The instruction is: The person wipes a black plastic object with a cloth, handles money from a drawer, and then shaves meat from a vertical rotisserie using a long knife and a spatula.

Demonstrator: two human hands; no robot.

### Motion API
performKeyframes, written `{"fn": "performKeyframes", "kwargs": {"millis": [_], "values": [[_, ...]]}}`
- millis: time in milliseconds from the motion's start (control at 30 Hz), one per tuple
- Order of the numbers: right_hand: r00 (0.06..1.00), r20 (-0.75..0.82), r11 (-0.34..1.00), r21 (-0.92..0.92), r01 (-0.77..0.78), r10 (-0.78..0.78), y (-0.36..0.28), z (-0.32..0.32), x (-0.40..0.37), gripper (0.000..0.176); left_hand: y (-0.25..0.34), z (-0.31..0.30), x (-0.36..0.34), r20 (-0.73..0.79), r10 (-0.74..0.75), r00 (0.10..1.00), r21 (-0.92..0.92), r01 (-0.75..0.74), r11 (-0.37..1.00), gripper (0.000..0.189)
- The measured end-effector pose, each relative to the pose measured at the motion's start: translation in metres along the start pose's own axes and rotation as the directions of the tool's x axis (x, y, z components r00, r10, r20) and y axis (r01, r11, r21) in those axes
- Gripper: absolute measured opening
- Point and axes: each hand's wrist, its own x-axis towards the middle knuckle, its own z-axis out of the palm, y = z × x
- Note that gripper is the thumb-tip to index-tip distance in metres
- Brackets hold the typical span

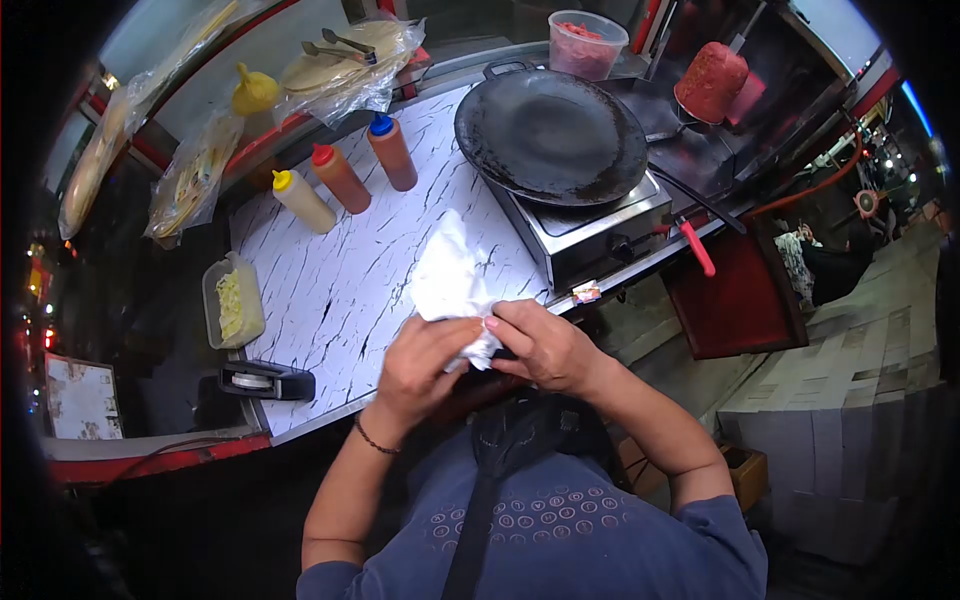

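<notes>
Both hands are closed on a crumpled white sheet [447, 268] that looks like paper or tissue, held over the front edge of the counter. My left hand [418, 365] grips its lower left side. Fingers of my right hand [545, 345] pinch its lower right corner, and the two hands nearly meet. Whether anything is wrapped inside the sheet cannot be seen. Its upper end spreads loosely over the marbled white counter [330, 270].
A black pan [555, 135] sits on a steel burner [590, 230] at right, beside a red meat stack [712, 80]. Yellow-capped [305, 203], red-capped [342, 180] and blue-capped [393, 155] bottles stand behind. At left are a tub of shredded cabbage [233, 300] and a tape dispenser [268, 381].
</notes>
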Motion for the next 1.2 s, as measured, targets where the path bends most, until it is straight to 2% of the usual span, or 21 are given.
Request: {"fn": "performKeyframes", "kwargs": {"millis": [133, 300, 433, 500, 533, 567, 600, 633, 667, 700, 767, 800, 833, 900, 933, 1000, 1167, 1200], "values": [[0.994, -0.113, 1.0, -0.017, 0.003, -0.005, 0.002, -0.008, 0.002, 0.071, -0.017, -0.008, -0.001, -0.004, -0.036, 0.999, -0.007, 0.036, 0.999, 0.041], [0.998, -0.041, 0.999, -0.016, 0.049, -0.05, 0.004, -0.009, 0.006, 0.067, 0.003, -0.002, 0.014, 0.03, 0.025, 0.999, -0.123, -0.021, 0.992, 0.042], [0.982, -0.151, 0.993, -0.042, 0.111, -0.116, 0.008, -0.017, 0.006, 0.062, -0.016, -0.007, 0.004, 0.012, 0.007, 1.0, -0.105, -0.006, 0.994, 0.039], [0.974, -0.186, 0.991, -0.05, 0.122, -0.129, 0.008, -0.023, 0.006, 0.062, -0.033, -0.011, -0.009, 0.101, -0.109, 0.989, -0.056, 0.115, 0.992, 0.036], [0.969, -0.225, 0.994, -0.034, 0.102, -0.107, 0.007, -0.028, 0.008, 0.063, -0.037, -0.013, -0.012, 0.102, -0.125, 0.987, -0.026, 0.129, 0.991, 0.028], [0.961, -0.263, 0.996, -0.018, 0.084, -0.086, 0.006, -0.032, 0.009, 0.064, -0.041, -0.013, -0.019, 0.099, -0.122, 0.988, -0.026, 0.125, 0.992, 0.028], [0.956, -0.278, 0.995, -0.002, 0.096, -0.093, 0.007, -0.032, 0.007, 0.068, -0.041, -0.014, -0.023, -0.02, -0.367, 0.93, -0.253, 0.35, 0.902, 0.025], [0.955, -0.281, 0.995, -0.007, 0.099, -0.097, 0.008, -0.031, 0.007, 0.068, -0.041, -0.015, -0.026, -0.073, -0.602, 0.795, -0.486, 0.499, 0.718, 0.022], [0.945, -0.312, 0.994, 0.02, 0.107, -0.096, 0.008, -0.028, 0.007, 0.069, -0.041, -0.017, -0.029, -0.123, -0.633, 0.764, -0.589, 0.458, 0.666, 0.019], [0.936, -0.34, 0.992, 0.05, 0.117, -0.093, 0.007, -0.026, 0.008, 0.071, -0.039, -0.018, -0.025, -0.163, -0.587, 0.793, -0.66, 0.355, 0.662, 0.021], [0.939, -0.331, 0.99, 0.07, 0.125, -0.095, 0.006, -0.02, 0.011, 0.072, -0.024, -0.014, -0.018, -0.221, -0.436, 0.872, -0.638, 0.209, 0.741, 0.026], [0.945, -0.312, 0.989, 0.074, 0.13, -0.101, 0.005, -0.017, 0.013, 0.073, -0.009, -0.02, -0.003, -0.172, -0.305, 0.937, -0.492, 0.186, 0.85, 0.035], [0.95, -0.293, 0.988, 0.078, 0.134, -0.106, 0.005, -0.014, 0.013, 0.073, 0.006, -0.027, 0.015, -0.013, -0.154, 0.988, -0.311, 0.143, 0.94, 0.042], [0.953, -0.287, 0.987, 0.094, 0.133, -0.101, 0.005, -0.011, 0.014, 0.075, 0.016, -0.018, 0.024, 0.087, -0.011, 0.996, -0.137, 0.023, 0.99, 0.043], [0.956, -0.278, 0.984, 0.117, 0.134, -0.097, 0.005, -0.009, 0.014, 0.075, 0.015, -0.014, 0.023, 0.086, -0.01, 0.996, -0.136, 0.022, 0.99, 0.043], [0.957, -0.279, 0.98, 0.159, 0.122, -0.074, 0.006, -0.005, 0.011, 0.077, 0.012, -0.004, 0.018, 0.048, 0.127, 0.991, 0.007, -0.128, 0.992, 0.042], [0.939, -0.344, 0.968, 0.232, 0.095, -0.01, 0.007, 0.002, 0.002, 0.078, 0.022, 0.008, 0.013, -0.009, 0.187, 0.982, -0.062, -0.187, 0.98, 0.042], [0.94, -0.339, 0.954, 0.294, 0.065, 0.041, 0.008, 0.004, -0.002, 0.077, 0.017, 0.008, 0.007, 0.002, 0.199, 0.98, -0.044, -0.198, 0.979, 0.042]]}}
